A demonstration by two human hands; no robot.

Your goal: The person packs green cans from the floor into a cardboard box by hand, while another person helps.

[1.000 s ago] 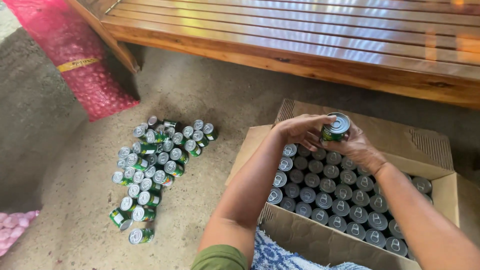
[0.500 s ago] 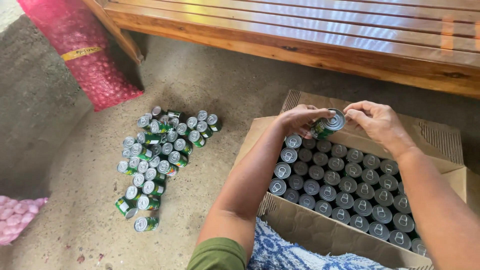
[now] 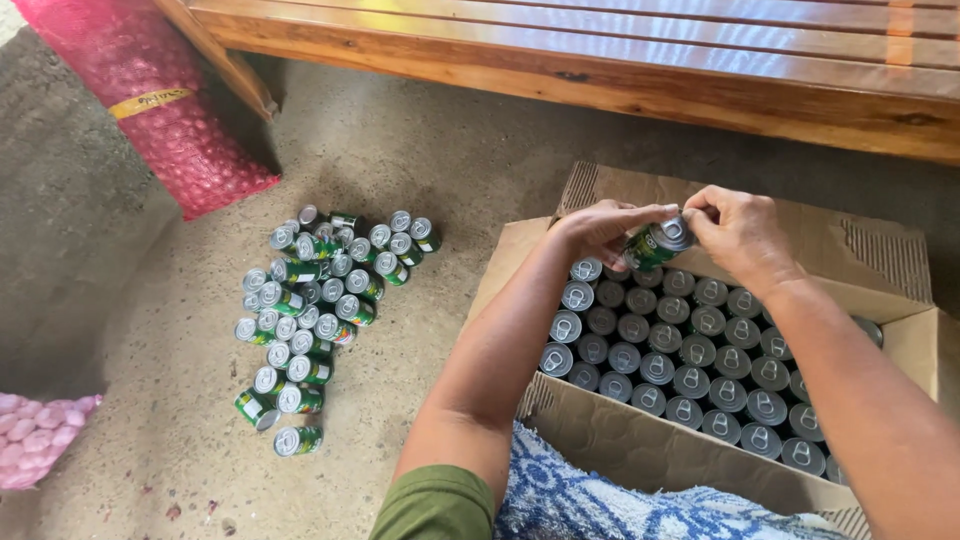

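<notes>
A small green can [image 3: 655, 243] with a silver pull-tab lid is held tilted above the open cardboard box [image 3: 640, 450]. My left hand [image 3: 600, 228] grips its body from the left. My right hand [image 3: 738, 232] pinches at the lid end from the right. Rows of upright cans [image 3: 690, 350] fill the box below both hands, lids up.
A heap of several green cans [image 3: 320, 300] lies on the concrete floor left of the box. A wooden bench [image 3: 620, 50] runs across the top. Pink bubble wrap [image 3: 170, 110] leans at the upper left, with more at the lower left [image 3: 35, 435]. Blue patterned cloth [image 3: 620, 500] covers my lap.
The can has tipped from lid-up to lying tilted between both hands. My right hand has closed in onto its lid end.
</notes>
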